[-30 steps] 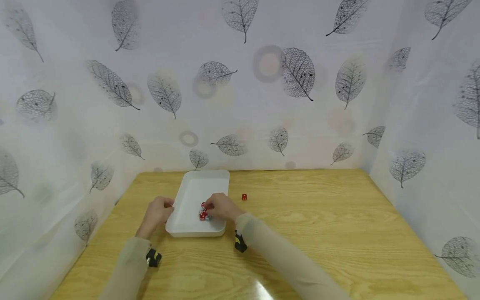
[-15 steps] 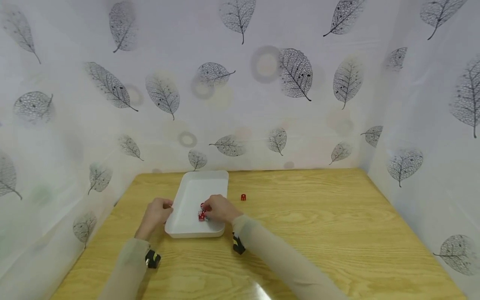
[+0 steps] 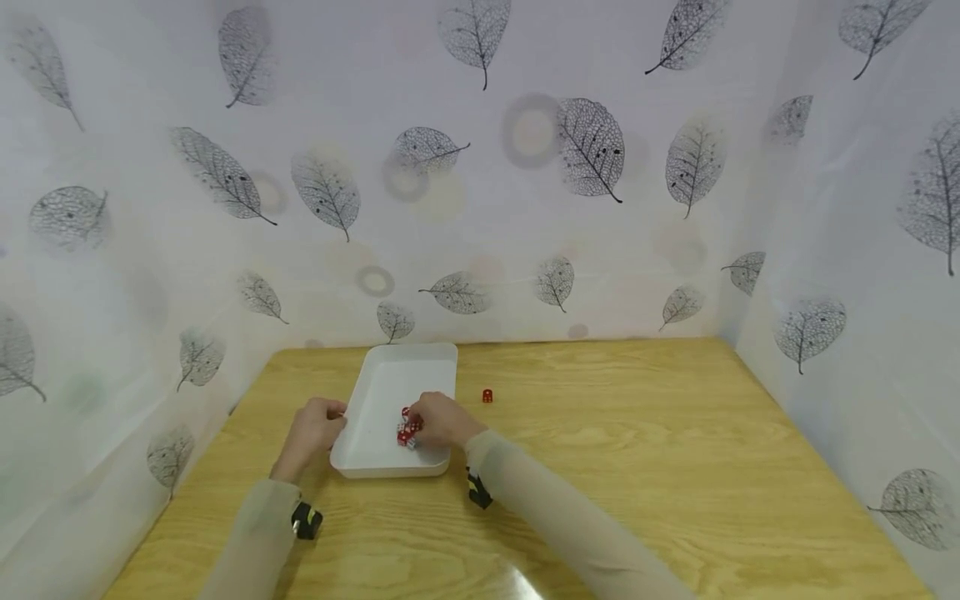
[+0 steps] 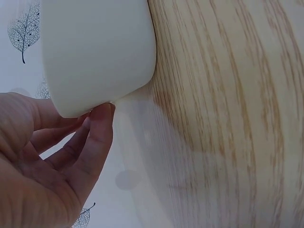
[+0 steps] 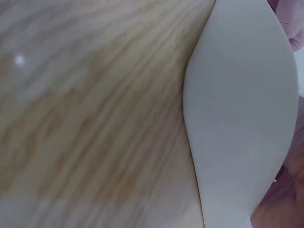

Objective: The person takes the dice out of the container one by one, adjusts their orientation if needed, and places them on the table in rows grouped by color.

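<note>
A shallow white tray (image 3: 369, 446) lies on the left part of the table. My left hand (image 3: 313, 429) holds its left side; in the left wrist view the fingertips (image 4: 102, 114) meet the tray's rim. My right hand (image 3: 444, 418) reaches over the tray's right side, fingers curled, thumb and fingertips pinching among a small cluster of dice (image 3: 406, 438). Those dice are red and pale, close together on the tray floor, partly hidden by the fingers. In the right wrist view the tray wall (image 5: 237, 109) hides the dice and much of the hand.
A single red die (image 3: 487, 396) sits on the wooden table (image 3: 637, 450), right of the tray. A white sheet (image 3: 510, 225) with a leaf print hangs behind the table and along both sides. Dark wrist cameras (image 3: 306, 520) are strapped to both wrists.
The right fingers have shifted slightly among the dice, and the cluster has changed a little, with more red showing beside the fingertips. The left hand and tray stay in place.
</note>
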The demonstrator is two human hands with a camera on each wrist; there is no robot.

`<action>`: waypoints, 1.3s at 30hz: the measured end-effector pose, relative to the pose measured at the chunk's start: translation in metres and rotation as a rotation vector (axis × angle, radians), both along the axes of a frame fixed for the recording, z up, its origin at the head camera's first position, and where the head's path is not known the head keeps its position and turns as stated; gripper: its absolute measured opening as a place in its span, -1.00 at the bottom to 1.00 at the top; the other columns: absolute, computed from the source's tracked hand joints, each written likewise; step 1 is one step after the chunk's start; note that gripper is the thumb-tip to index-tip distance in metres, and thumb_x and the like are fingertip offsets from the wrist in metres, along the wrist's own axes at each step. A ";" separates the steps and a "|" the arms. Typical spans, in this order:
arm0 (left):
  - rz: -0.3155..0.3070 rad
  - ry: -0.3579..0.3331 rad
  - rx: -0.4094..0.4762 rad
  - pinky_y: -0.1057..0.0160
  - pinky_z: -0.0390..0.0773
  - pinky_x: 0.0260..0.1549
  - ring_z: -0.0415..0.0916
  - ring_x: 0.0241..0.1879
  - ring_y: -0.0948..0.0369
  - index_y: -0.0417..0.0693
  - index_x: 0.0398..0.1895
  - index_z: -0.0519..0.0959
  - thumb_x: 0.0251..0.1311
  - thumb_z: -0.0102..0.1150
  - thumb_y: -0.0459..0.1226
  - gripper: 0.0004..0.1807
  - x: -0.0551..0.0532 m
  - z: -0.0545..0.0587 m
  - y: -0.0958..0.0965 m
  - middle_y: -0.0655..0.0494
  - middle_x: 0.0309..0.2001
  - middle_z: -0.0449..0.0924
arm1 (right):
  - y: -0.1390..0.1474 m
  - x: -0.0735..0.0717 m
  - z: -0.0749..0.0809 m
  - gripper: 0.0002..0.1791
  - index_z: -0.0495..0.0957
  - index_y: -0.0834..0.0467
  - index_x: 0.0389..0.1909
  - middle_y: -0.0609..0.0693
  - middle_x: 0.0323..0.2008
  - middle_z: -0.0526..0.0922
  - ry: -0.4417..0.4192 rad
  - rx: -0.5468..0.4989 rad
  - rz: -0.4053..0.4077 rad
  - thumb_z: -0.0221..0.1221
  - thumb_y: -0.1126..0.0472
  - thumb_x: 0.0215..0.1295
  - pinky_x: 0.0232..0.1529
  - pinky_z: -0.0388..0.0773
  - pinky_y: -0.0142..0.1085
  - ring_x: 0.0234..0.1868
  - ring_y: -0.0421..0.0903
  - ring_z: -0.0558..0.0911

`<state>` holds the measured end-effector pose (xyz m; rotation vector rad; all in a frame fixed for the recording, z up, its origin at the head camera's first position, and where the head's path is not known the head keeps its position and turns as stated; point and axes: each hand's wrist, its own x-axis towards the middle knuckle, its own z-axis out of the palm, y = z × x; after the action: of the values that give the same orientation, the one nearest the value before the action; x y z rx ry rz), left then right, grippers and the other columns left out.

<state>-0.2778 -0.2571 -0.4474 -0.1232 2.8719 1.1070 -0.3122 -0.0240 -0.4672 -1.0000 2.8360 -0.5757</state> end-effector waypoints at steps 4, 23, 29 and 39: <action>0.013 0.000 0.014 0.27 0.58 -0.48 0.56 -0.30 0.09 -0.48 0.10 0.50 0.24 -0.05 -0.40 -0.59 -0.001 0.000 0.002 -0.25 -0.17 0.61 | 0.002 0.000 -0.001 -0.78 0.71 0.10 -0.16 -0.14 -0.31 0.65 -0.004 -0.050 -0.002 0.34 0.22 0.13 -0.15 0.48 -0.44 -0.28 -0.26 0.52; 0.000 0.014 -0.029 0.25 0.57 -0.43 0.56 -0.24 0.03 -0.46 0.08 0.52 0.23 -0.03 -0.40 -0.60 -0.001 -0.003 -0.001 -0.26 -0.15 0.62 | 0.025 0.000 0.000 -0.70 0.59 0.21 -0.01 -0.05 -0.18 0.67 -0.073 -0.447 -0.032 0.23 0.18 0.29 -0.15 0.52 -0.45 -0.17 -0.23 0.59; 0.001 0.030 -0.032 0.25 0.56 -0.45 0.55 -0.27 0.04 -0.48 0.10 0.51 0.24 -0.03 -0.41 -0.60 -0.003 0.000 -0.001 -0.25 -0.17 0.62 | 0.036 -0.003 0.001 -0.69 0.59 0.26 -0.02 -0.01 -0.18 0.68 -0.071 -0.532 -0.064 0.26 0.22 0.27 -0.12 0.54 -0.44 -0.17 -0.19 0.60; 0.013 0.034 -0.051 0.23 0.55 -0.42 0.54 -0.27 0.04 -0.47 0.08 0.53 0.23 -0.03 -0.41 -0.61 0.001 0.001 0.003 -0.25 -0.18 0.62 | 0.062 0.001 0.000 -0.72 0.65 0.24 -0.07 -0.03 -0.23 0.71 -0.122 -0.617 -0.135 0.29 0.21 0.23 -0.13 0.58 -0.40 -0.20 -0.19 0.62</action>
<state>-0.2770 -0.2541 -0.4467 -0.1266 2.9348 1.0485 -0.3115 0.0382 -0.4676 -0.7916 2.6708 -1.5292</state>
